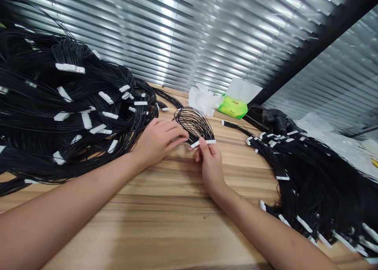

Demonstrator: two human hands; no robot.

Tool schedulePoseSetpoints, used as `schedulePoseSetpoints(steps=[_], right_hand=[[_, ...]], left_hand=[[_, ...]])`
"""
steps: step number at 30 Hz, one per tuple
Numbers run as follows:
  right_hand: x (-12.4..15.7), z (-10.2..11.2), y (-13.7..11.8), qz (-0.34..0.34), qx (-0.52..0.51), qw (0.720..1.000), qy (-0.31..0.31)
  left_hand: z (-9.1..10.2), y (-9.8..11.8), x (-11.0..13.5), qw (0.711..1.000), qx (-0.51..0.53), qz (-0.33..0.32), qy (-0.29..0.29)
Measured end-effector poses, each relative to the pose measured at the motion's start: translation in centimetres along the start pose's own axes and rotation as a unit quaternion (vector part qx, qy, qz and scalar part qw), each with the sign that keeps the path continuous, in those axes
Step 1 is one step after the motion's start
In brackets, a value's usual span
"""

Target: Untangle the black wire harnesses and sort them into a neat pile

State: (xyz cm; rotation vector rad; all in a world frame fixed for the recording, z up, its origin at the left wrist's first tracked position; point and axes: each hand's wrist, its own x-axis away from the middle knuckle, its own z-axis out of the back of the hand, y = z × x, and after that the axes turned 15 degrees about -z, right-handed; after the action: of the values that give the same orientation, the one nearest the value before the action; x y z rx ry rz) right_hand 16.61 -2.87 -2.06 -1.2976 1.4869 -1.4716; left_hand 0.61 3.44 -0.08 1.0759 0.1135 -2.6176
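Note:
A small loop of thin black wires [193, 124] runs from a white connector strip [203, 143] and arcs up over the wooden table [153, 207]. My right hand [210, 163] pinches the white connector strip between thumb and fingers. My left hand [158, 141] lies to the left, its fingertips closed on the wires near the end of the strip. A large heap of black wire harnesses [65, 104] with white connectors lies just beyond my left hand. Another such heap [310, 175] lies to the right of my right hand.
Crumpled white tissue [203, 100] and a green tissue packet [233, 106] lie at the far table edge. Black gloves [274, 120] lie at the back right. Behind the table stands a ribbed metal blind [177, 37], with a dark frame bar [313, 41] at upper right.

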Motion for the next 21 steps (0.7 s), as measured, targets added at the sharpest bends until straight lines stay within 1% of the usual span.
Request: schedulePoseSetpoints(steps=[6,8,11,13,17,21], right_hand=[[0.04,0.26,0.22,-0.004,0.014,1.0,0.003],[0.03,0.3,0.24,-0.006,0.017,1.0,0.003],[-0.01,0.28,0.19,-0.009,0.018,1.0,0.005],[-0.03,0.24,0.11,-0.011,0.021,1.0,0.002],[0.0,0.13,-0.06,-0.015,0.029,0.999,-0.01],[-0.01,0.12,-0.1,-0.02,0.05,0.998,-0.021]], left_hand=[[-0.33,-0.27,0.34,0.999,0.014,-0.018,0.035],[-0.35,-0.3,0.31,0.999,0.019,-0.017,0.031],[-0.19,-0.28,0.07,0.999,0.051,-0.006,-0.008],[-0.03,-0.24,-0.13,0.995,0.09,0.023,-0.047],[0.2,-0.17,-0.31,0.973,0.167,0.106,-0.121],[0.24,-0.31,-0.17,0.956,0.209,0.13,-0.158]])
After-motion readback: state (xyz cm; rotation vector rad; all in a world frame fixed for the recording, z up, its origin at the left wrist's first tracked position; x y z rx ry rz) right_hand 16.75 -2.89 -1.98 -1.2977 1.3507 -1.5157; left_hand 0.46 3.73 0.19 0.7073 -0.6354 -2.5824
